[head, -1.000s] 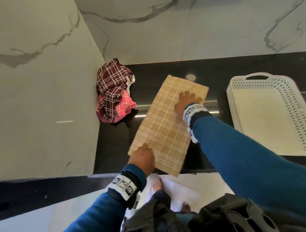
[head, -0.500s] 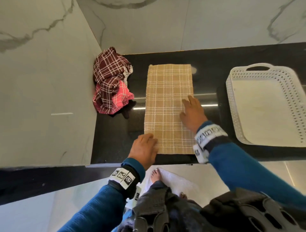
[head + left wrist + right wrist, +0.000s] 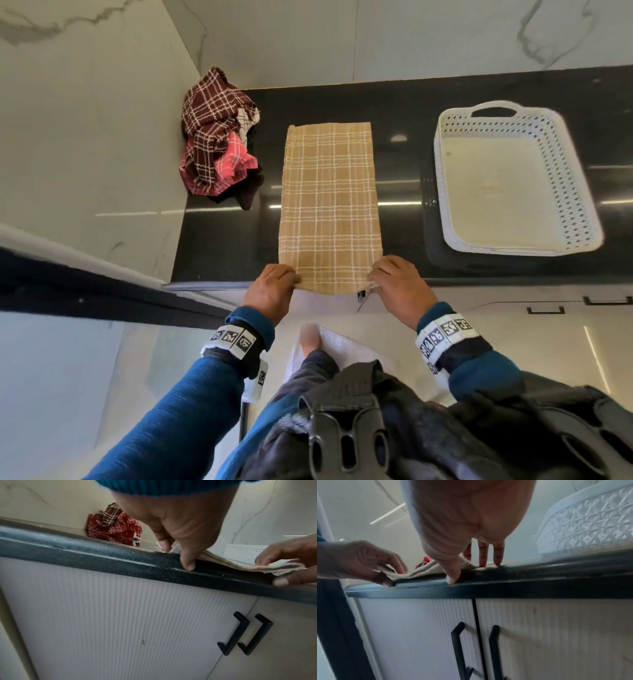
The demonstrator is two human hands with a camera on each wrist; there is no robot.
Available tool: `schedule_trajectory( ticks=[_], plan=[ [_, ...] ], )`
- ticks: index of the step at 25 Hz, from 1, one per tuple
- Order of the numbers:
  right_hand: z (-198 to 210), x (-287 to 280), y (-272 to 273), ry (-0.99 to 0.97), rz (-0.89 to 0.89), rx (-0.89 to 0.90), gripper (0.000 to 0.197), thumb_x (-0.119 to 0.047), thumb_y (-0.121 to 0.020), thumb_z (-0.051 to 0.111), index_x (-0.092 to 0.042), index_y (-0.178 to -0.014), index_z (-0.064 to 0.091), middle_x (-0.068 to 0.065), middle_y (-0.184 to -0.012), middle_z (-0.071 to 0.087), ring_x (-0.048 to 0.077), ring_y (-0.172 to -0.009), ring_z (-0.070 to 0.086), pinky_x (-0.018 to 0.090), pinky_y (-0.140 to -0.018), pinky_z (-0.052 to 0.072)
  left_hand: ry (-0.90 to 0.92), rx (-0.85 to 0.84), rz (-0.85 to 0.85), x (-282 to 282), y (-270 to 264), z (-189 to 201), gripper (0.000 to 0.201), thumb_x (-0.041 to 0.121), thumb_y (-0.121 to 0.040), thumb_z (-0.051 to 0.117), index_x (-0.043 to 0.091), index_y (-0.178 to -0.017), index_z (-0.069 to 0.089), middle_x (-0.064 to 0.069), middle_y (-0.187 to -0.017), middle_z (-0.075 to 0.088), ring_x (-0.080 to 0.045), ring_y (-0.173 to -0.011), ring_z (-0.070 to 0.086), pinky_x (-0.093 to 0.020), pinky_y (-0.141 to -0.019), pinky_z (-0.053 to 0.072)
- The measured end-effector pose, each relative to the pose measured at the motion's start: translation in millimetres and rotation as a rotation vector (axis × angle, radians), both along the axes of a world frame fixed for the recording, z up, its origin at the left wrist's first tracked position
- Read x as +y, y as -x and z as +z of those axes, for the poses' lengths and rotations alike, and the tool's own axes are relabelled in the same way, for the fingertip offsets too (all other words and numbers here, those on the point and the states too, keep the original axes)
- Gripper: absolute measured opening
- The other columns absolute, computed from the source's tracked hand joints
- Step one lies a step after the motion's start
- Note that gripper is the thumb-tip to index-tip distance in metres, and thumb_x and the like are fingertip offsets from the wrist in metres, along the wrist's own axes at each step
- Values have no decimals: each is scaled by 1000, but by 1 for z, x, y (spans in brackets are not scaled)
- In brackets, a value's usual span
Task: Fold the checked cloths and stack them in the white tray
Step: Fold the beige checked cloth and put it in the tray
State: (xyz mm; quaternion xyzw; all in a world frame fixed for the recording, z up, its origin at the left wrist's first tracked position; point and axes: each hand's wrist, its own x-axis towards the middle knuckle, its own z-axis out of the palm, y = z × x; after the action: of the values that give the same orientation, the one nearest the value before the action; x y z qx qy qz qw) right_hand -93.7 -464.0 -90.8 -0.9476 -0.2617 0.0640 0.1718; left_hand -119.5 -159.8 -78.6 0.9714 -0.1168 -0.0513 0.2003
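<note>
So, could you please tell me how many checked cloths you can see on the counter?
3, possibly more: a tan cloth flat in the middle, held at its near corners, and a maroon cloth bunched over a pink cloth in the left corner. That heap may hide others.

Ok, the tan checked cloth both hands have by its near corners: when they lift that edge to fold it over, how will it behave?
Probably floppy: the tan checked cloth already sags between the left hand and the right hand in the left wrist view. Likely light, since fingertip pinches raise its edge. It may slide on the glossy black counter, so the far end could creep.
</note>
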Motion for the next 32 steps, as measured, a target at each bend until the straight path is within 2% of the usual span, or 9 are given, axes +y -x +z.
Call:
schedule_trajectory(
  ticks=[5, 9, 16, 20, 23, 25, 28, 30, 32],
  plan=[
    [45, -14, 8, -357, -189, 139, 28, -2, -93, 63, -15, -118, 70, 1, -106, 69, 16, -102, 60, 33, -89, 52, 242, 27, 244, -1, 18, 31, 31, 17, -97, 57, 16, -128, 57, 1, -116, 61, -15, -101, 59, -33, -90, 53],
    [102, -28, -2, -513, -228, 377, 13, -17, -95, 67, -21, -107, 69, -9, -94, 74, 1, -87, 69, 21, -80, 52, 375, -81, 286, -3, 26, 73, 26, 10, -95, 62, 12, -121, 64, 4, -104, 63, -9, -91, 62, -29, -81, 56],
    [159, -17, -70, -623, -344, 236, 12, -19, -94, 68, -20, -105, 70, -15, -97, 73, -6, -91, 67, 7, -77, 49, 677, -31, 366, -2, -51, 128, 26, 14, -93, 68, 20, -119, 68, 10, -101, 70, -1, -89, 68, -14, -75, 55],
    [137, 13, -164, -552, -446, 171, 3, -18, -95, 65, -19, -98, 67, -13, -93, 69, -3, -88, 65, 4, -68, 44, 575, 64, 420, 13, -168, 102, 21, 19, -93, 67, 27, -113, 66, 7, -100, 69, -10, -92, 67, -26, -83, 56],
    [97, 27, -228, -448, -532, 151, 7, -16, -92, 67, -21, -86, 67, -6, -86, 68, 11, -83, 65, 19, -72, 50, 475, 123, 435, 16, -239, 57, 13, 17, -92, 67, 28, -101, 65, 5, -92, 69, -14, -84, 66, -39, -86, 57],
    [70, 34, -258, -366, -589, 195, 13, -12, -90, 66, -22, -81, 66, -4, -81, 67, 16, -79, 64, 32, -77, 55, 422, 183, 462, 13, -269, 33, 12, 16, -92, 65, 27, -95, 63, 3, -88, 67, -17, -81, 66, -36, -79, 57],
    [36, 43, -280, -316, -658, 241, 14, -9, -92, 63, -21, -87, 65, -2, -84, 65, 19, -82, 64, 29, -73, 50, 342, 246, 518, 6, -287, 13, 14, 11, -95, 58, 24, -97, 65, -3, -92, 66, -20, -78, 63, -23, -63, 46],
    [23, 46, -284, -319, -700, 222, 11, -8, -94, 61, -15, -95, 69, 2, -90, 67, 20, -85, 63, 25, -72, 43, 302, 208, 537, 2, -288, 9, 20, 7, -95, 54, 18, -103, 68, -5, -103, 65, -19, -85, 61, -23, -71, 48],
    [16, 49, -286, -304, -734, 216, 14, -6, -95, 59, -10, -101, 71, 7, -94, 69, 19, -84, 61, 24, -72, 41, 252, 157, 504, 1, -289, 4, 23, 7, -93, 53, 17, -107, 68, -6, -114, 62, -22, -100, 60, -30, -91, 49]
  ],
)
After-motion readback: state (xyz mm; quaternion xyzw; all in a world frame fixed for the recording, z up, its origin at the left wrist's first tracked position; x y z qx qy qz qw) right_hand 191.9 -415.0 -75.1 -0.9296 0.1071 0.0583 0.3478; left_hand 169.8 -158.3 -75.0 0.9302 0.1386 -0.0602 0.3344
